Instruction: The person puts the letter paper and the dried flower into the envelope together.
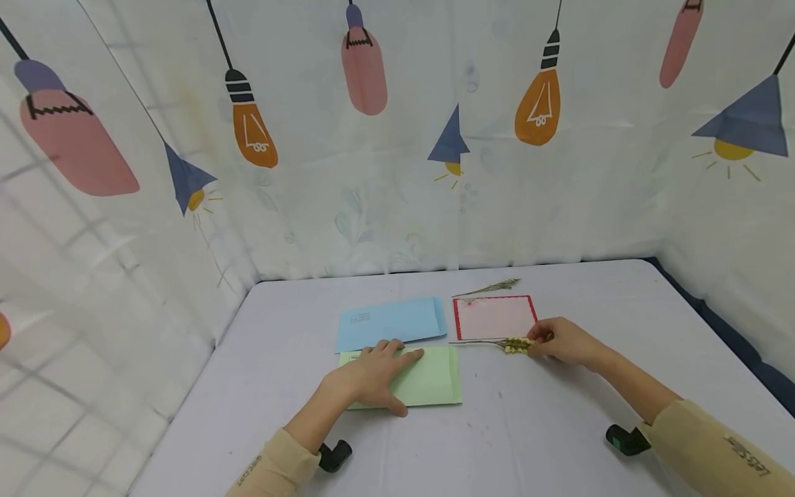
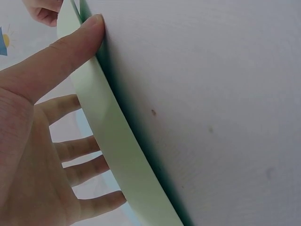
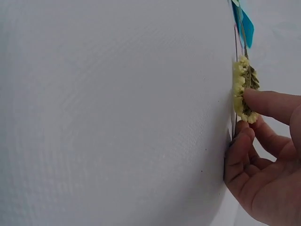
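Your right hand pinches the dried flower sprig at its blossom end, thumb and fingers curled onto the cluster. The sprig has a thin brown stem and a head of small pale yellow blossoms. It lies flat on the table, just below the lower edge of the pink card, its stem pointing toward the green envelope. In the right wrist view the yellow cluster sits under the thumb tip, with the other fingers bent against the tabletop.

Your left hand rests palm down on the green envelope, fingers straight and spread, pressing it flat. In the left wrist view the thumb lies along the envelope's near edge. You cannot tell whether the envelope holds anything.

The blue envelope lies just behind the green one, their edges meeting or overlapping under your fingertips; its contents cannot be told either. The pink card has a red border and lies just right of the blue envelope. A second sprig, greenish, lies just behind the card. A curtain printed with lamps encloses the table.
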Tool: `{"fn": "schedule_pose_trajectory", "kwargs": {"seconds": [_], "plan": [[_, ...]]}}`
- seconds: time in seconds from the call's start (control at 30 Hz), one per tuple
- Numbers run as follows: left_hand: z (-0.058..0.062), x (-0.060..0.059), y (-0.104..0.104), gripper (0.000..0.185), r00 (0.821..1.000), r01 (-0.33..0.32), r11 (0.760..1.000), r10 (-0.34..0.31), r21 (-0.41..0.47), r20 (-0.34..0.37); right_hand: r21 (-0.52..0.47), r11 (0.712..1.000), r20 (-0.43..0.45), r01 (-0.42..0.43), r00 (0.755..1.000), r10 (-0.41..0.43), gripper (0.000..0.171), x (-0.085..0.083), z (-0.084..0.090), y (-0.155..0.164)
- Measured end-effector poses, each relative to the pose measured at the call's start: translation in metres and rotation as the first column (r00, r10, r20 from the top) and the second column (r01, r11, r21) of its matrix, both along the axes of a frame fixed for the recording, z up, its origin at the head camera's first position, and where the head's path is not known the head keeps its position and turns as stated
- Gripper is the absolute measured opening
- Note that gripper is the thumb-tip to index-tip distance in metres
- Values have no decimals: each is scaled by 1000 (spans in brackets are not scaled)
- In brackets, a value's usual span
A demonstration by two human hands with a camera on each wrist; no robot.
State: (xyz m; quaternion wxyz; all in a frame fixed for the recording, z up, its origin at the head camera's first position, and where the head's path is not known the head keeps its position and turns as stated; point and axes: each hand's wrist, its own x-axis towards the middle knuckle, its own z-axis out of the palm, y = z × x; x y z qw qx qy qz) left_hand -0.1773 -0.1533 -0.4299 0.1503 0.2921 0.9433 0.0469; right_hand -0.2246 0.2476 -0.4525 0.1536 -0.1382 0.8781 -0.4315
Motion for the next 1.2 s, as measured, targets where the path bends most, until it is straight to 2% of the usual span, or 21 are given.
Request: {"fn": "schedule_pose_trajectory", "kwargs": {"seconds": [0.27,0.9,1.2], "plan": [[2,0,0,99,1000,2,1000,-2,-3,0,-14,1000,6,-19,1000,19,25,3,2,2],[2,1,0,99,1000,-4,1000,4,7,5,-91,996,48,14,999,-10,29,7,1,8],[2,1,0,99,1000,-5,1000,5,3,5,-127,992,70,0,998,9,32,7,0,9]]}}
